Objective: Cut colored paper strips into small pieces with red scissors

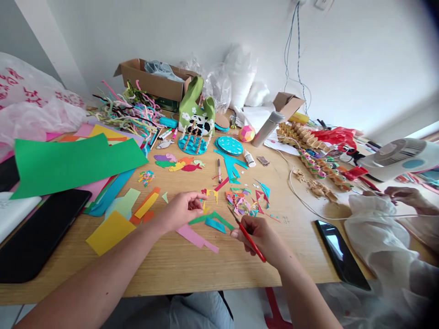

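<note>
My right hand (259, 235) is closed round a pair of red-handled scissors (248, 237), their blades pointing up and left towards a heap of paper scraps (243, 201). My left hand (187, 210) is above the table, loosely curved, with thumb and index finger apart and nothing plainly between them. Just beyond its fingertips is a yellow paper offcut (212, 195). Between the hands are a green paper strip (219, 218), a blue piece (215, 225) and a pink strip (195, 237). Coloured paper fish (181, 164) lie farther back.
Coloured sheets, with a green sheet (78, 160) on top, cover the left side. A pen (219, 171), a white glue bottle (249, 158) and a grey flask (269, 129) stand or lie behind. At right are a phone (341, 253), a fan (401, 157) and another person's hand (406, 196).
</note>
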The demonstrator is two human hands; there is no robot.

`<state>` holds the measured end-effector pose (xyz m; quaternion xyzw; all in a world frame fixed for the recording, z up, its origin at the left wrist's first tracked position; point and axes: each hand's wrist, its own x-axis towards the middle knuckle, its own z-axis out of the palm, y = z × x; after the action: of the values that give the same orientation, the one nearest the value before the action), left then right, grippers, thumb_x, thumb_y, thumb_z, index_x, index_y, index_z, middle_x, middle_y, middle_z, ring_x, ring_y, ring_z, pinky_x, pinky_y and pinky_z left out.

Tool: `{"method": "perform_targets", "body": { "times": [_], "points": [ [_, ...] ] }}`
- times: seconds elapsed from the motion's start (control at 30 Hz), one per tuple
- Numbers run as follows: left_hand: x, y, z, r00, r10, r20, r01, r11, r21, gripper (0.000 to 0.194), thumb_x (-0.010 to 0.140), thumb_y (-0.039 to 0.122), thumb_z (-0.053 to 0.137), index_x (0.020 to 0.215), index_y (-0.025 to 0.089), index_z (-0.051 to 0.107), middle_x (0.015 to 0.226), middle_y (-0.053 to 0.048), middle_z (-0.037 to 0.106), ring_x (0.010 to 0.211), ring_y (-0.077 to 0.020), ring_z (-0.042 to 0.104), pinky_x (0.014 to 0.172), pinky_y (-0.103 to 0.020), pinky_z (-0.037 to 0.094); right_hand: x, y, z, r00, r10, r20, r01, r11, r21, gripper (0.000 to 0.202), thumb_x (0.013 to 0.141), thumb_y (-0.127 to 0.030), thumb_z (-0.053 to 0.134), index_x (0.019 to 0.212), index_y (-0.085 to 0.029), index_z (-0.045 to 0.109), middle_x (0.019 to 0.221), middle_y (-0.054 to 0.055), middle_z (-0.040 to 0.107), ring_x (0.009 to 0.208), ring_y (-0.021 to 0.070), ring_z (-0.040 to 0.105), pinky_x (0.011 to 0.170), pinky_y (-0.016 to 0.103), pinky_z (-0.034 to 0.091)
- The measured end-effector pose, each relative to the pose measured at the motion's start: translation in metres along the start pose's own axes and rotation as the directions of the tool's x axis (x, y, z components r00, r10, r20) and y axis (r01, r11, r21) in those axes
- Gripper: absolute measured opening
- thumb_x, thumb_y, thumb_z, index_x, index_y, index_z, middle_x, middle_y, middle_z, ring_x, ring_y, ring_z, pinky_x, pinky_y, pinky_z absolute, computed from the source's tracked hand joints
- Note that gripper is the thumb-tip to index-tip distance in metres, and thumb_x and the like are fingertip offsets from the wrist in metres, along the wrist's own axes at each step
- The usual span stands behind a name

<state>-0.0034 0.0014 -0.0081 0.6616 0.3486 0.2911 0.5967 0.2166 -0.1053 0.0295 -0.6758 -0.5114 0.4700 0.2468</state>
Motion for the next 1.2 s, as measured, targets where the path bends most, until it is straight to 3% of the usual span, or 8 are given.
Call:
{"method": "perform_targets", "body": {
  "times": [0.13, 0.3, 0.4, 0.57, 0.63, 0.73, 0.93, 1.2],
  "points": [
    [0.004, 0.002, -0.005, 0.991, -0.027, -0.133, 0.033, 0.999, 0.042, 0.025, 0.068, 0.014, 0.064, 0.092, 0.016, 0.069, 0.075, -0.003, 0.066, 0.070, -0.0148, 0.061, 0.066, -0.027, 0.049, 0.007, -0.005, -0.008, 0.990, -0.070, -0.123, 0.062, 0.996, -0.065, 0.041, 0.071, -0.047, 0.073, 0.062, -0.021, 0.042, 0.050, -0.004, 0.049, 0.044, 0.0121, 0.048, 0.041, 0.023, 0.036],
    [0.004, -0.001, -0.005, 0.972, 0.098, -0.212, -0.044, 0.969, 0.244, 0.024, 0.072, 0.011, 0.058, 0.092, 0.018, 0.067, 0.069, -0.001, 0.062, 0.062, -0.0130, 0.058, 0.058, -0.024, 0.046, 0.022, -0.012, -0.011, 0.950, -0.254, -0.181, 0.183, 0.923, -0.337, 0.042, 0.073, -0.043, 0.071, 0.061, -0.022, 0.037, 0.053, -0.006, 0.039, 0.048, 0.0104, 0.037, 0.045, 0.023, 0.027],
    [0.003, -0.007, -0.002, 0.971, 0.143, -0.191, -0.071, 0.937, 0.342, 0.027, 0.072, 0.008, 0.054, 0.095, 0.019, 0.065, 0.069, -0.001, 0.062, 0.063, -0.0129, 0.059, 0.057, -0.022, 0.046, 0.033, -0.017, -0.010, 0.942, -0.285, -0.175, 0.188, 0.884, -0.427, 0.029, 0.073, -0.036, 0.069, 0.069, -0.021, 0.045, 0.058, -0.004, 0.048, 0.053, 0.0126, 0.043, 0.049, 0.023, 0.031],
    [0.003, -0.014, 0.000, 0.985, 0.119, -0.125, -0.049, 0.888, 0.457, 0.030, 0.073, 0.003, 0.052, 0.096, 0.017, 0.065, 0.077, -0.003, 0.068, 0.072, -0.0145, 0.063, 0.063, -0.024, 0.049, 0.063, -0.027, -0.007, 0.912, -0.354, -0.207, 0.185, 0.805, -0.564, 0.007, 0.078, -0.021, 0.057, 0.083, -0.020, 0.052, 0.075, 0.002, 0.063, 0.060, 0.0151, 0.056, 0.054, 0.023, 0.034],
    [0.004, -0.014, 0.000, 0.988, 0.114, -0.103, -0.046, 0.860, 0.508, 0.029, 0.074, 0.003, 0.052, 0.096, 0.017, 0.065, 0.082, -0.004, 0.070, 0.076, -0.0154, 0.064, 0.067, -0.025, 0.049, 0.079, -0.030, -0.004, 0.910, -0.382, -0.160, 0.189, 0.726, -0.661, 0.007, 0.081, -0.017, 0.052, 0.088, -0.019, 0.053, 0.078, 0.004, 0.065, 0.065, 0.0167, 0.058, 0.056, 0.024, 0.035],
    [0.003, -0.011, 0.000, 0.989, 0.113, -0.094, -0.037, 0.810, 0.585, 0.029, 0.076, 0.004, 0.052, 0.098, 0.017, 0.065, 0.086, -0.005, 0.070, 0.079, -0.0161, 0.065, 0.069, -0.025, 0.049, 0.101, -0.033, 0.001, 0.882, -0.471, -0.010, 0.293, 0.564, -0.772, 0.016, 0.083, -0.009, 0.048, 0.097, -0.016, 0.053, 0.089, 0.008, 0.067, 0.080, 0.0183, 0.061, 0.065, 0.024, 0.038],
    [-0.001, -0.002, 0.001, 0.990, 0.111, -0.087, -0.021, 0.728, 0.685, 0.028, 0.074, 0.002, 0.050, 0.093, 0.017, 0.064, 0.085, -0.005, 0.070, 0.079, -0.0170, 0.065, 0.071, -0.026, 0.048, 0.129, -0.036, 0.010, 0.860, -0.484, 0.161, 0.398, 0.439, -0.806, 0.019, 0.081, -0.011, 0.055, 0.100, -0.014, 0.056, 0.094, 0.010, 0.066, 0.096, 0.0218, 0.058, 0.080, 0.027, 0.038],
    [-0.001, 0.000, 0.003, 0.991, 0.118, -0.058, -0.041, 0.698, 0.715, 0.027, 0.072, 0.000, 0.050, 0.088, 0.017, 0.064, 0.082, -0.005, 0.069, 0.080, -0.0181, 0.063, 0.071, -0.027, 0.047, 0.139, -0.033, 0.010, 0.861, -0.462, 0.215, 0.410, 0.376, -0.831, 0.016, 0.084, -0.016, 0.055, 0.100, -0.012, 0.056, 0.088, 0.012, 0.067, 0.089, 0.0233, 0.060, 0.075, 0.028, 0.037]
  ]
}}
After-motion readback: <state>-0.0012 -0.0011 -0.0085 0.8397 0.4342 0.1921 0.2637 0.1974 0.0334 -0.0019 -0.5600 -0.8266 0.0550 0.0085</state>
